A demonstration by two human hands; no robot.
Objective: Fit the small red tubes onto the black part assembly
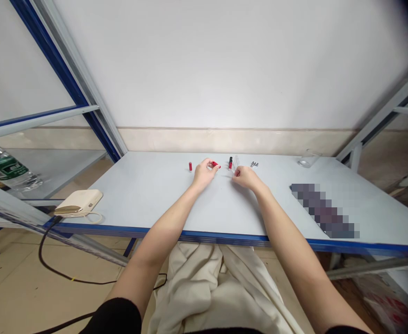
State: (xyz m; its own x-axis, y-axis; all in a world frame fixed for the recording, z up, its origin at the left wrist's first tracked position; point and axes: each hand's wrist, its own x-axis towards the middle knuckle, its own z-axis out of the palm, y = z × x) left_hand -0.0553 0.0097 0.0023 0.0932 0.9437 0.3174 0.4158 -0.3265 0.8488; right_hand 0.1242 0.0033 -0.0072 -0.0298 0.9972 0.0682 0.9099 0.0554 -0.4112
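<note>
My left hand (203, 175) is closed, pinching a small red tube-like piece (215, 164) between thumb and fingertips, just above the grey tabletop. To its left, a small red cylinder (190, 166) stands upright. My right hand (246, 177) has its fingers curled together at the tabletop, beside a clear plastic piece (236, 160) that seems to be in its grip; the fingertips are partly hidden. Between the two hands are a small black piece (231, 159) and another red piece (230, 165). Several tiny metal parts (254, 164) lie beyond my right hand.
A clear glass (307, 160) rests at the back right. Nearer on the right lies a pixelated dark oblong item (320, 211). On the left front corner is a cream power bank (80, 202) with a black cable (44, 250). A water bottle (7, 169) lies far left.
</note>
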